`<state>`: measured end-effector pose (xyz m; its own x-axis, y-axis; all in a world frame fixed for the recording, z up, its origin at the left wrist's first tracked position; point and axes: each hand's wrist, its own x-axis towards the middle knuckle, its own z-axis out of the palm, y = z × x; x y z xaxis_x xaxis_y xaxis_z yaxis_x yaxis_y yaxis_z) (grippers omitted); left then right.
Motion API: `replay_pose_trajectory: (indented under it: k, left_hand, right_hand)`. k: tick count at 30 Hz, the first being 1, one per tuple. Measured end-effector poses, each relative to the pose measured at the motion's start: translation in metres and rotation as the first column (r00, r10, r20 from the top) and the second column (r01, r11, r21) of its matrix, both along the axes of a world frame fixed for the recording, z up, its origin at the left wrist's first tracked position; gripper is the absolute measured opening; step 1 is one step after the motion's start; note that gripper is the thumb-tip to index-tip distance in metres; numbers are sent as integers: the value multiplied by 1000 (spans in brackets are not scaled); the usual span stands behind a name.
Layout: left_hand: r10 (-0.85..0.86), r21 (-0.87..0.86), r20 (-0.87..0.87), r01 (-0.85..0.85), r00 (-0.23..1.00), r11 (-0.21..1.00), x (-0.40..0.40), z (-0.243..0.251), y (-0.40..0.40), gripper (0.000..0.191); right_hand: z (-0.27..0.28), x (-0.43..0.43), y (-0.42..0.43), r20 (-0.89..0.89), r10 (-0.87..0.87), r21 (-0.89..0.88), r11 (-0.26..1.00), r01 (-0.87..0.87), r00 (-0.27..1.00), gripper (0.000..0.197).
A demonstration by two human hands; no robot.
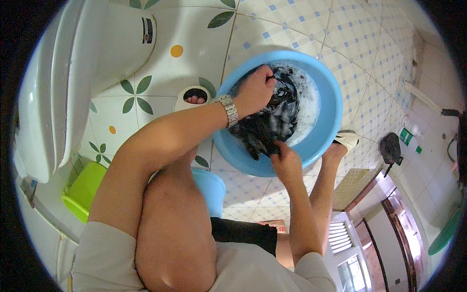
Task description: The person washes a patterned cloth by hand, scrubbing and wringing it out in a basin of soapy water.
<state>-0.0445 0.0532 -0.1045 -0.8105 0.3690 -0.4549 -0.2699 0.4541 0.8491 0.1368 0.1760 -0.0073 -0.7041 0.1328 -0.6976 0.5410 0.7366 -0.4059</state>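
A light blue plastic basin stands on the tiled floor with foamy water in it. Wet black mesh-like cloth lies bunched in the basin. My left hand, below a metal-link wristwatch, is closed on the upper part of the cloth over the water. Near the basin's lower rim, my right hand grips the lower end of the same cloth. Parts of both hands' fingers are hidden by the hands themselves and the cloth.
A white toilet stands at the left, above a lime-green bin. Beside my leg is a light blue bucket. My slippered feet flank the basin. At right are a black plastic bag, a white pipe and a louvred door.
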Motion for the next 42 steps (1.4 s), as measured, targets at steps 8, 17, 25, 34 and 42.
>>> replay_pose_trajectory:
  k: [8, 17, 25, 34, 42]
  left_hand:
    - [136, 180, 193, -171, 972, 969, -1, 15, 5, 13]
    - [51, 282, 258, -126, 965, 951, 2, 21, 2, 17]
    - [104, 414, 221, -190, 970, 890, 2, 28, 5, 12]
    - [186, 371, 159, -233, 970, 899, -13, 40, 0, 14]
    - [227, 356, 84, -242, 970, 903, -24, 45, 4, 15]
  right_hand:
    - [-10, 30, 26, 205, 125, 177, 971, -163, 971, 27]
    - [-58, -82, -14, -152, -723, -296, 684, 667, 674, 39]
    - [-86, -81, -8, 92, -820, -294, 520, 802, 565, 16]
    - [-46, -49, 6, 450, -892, -709, -337, 620, 30, 27]
    - [-18, -31, 18, 494, -838, -600, -135, 789, 232, 35]
